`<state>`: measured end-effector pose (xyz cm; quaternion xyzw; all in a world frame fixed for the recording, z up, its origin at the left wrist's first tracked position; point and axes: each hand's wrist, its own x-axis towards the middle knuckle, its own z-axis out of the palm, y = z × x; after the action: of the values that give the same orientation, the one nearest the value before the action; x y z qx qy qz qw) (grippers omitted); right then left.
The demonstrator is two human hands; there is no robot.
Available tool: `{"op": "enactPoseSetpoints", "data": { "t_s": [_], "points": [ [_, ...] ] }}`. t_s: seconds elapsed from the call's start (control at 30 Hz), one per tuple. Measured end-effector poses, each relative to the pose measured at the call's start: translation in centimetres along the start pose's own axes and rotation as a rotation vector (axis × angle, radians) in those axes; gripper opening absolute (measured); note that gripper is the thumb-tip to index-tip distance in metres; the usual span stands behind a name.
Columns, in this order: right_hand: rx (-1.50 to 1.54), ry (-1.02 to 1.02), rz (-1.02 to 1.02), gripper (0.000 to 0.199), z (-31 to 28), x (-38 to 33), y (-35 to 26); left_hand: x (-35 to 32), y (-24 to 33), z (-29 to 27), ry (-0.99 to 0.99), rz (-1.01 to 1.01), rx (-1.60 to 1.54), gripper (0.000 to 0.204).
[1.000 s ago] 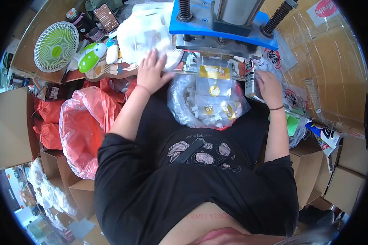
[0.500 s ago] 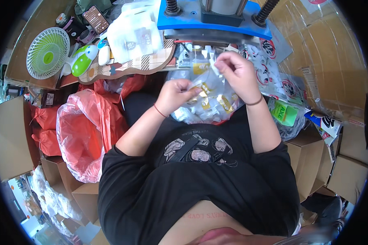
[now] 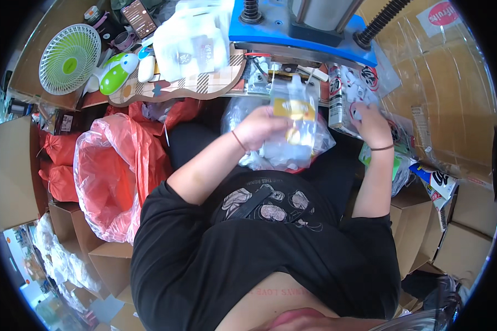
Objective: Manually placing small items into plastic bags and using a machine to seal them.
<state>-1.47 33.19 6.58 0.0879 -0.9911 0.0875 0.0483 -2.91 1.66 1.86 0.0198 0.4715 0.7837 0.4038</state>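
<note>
My left hand (image 3: 264,128) holds a small clear plastic packet with a yellow card (image 3: 294,108) upright, just below the blue press machine (image 3: 301,30). A large clear bag of similar packets (image 3: 295,151) lies in my lap under that hand. My right hand (image 3: 370,121) reaches to the right into a pile of printed white packets (image 3: 352,88) beside the machine; whether it grips one I cannot tell.
A red plastic bag (image 3: 113,176) hangs open on my left above cardboard boxes (image 3: 16,171). A small green fan (image 3: 69,58), a phone (image 3: 138,16) and white bags (image 3: 190,44) sit on the wooden board. More boxes (image 3: 469,215) stand right.
Both hands were together over the lap bag half a second ago. Now the left hand lifts one packet toward the machine and the right hand has moved out right to the pile.
</note>
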Motion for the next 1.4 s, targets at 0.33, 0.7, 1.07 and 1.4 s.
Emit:
{"op": "enactPoseSetpoints", "data": {
  "t_s": [0.33,0.7,1.07,1.4],
  "points": [
    [0.17,0.169,0.013,0.036,3.9,-1.3,2.4,1.6,5.4,-9.4,1.041,0.99,1.186,0.055],
    [0.483,0.28,-0.042,0.019,1.4,-0.1,-7.9,-4.2,1.0,-11.2,0.615,0.518,0.65,0.022],
    [0.742,0.165,-0.305,0.021,-1.4,3.3,-12.6,-2.9,-1.3,-1.8,0.052,0.199,0.493,0.023],
    [-0.088,0.203,0.03,0.032,-0.1,2.2,-3.1,-1.0,-0.9,1.2,-0.032,-0.016,0.052,0.02]
  ]
}}
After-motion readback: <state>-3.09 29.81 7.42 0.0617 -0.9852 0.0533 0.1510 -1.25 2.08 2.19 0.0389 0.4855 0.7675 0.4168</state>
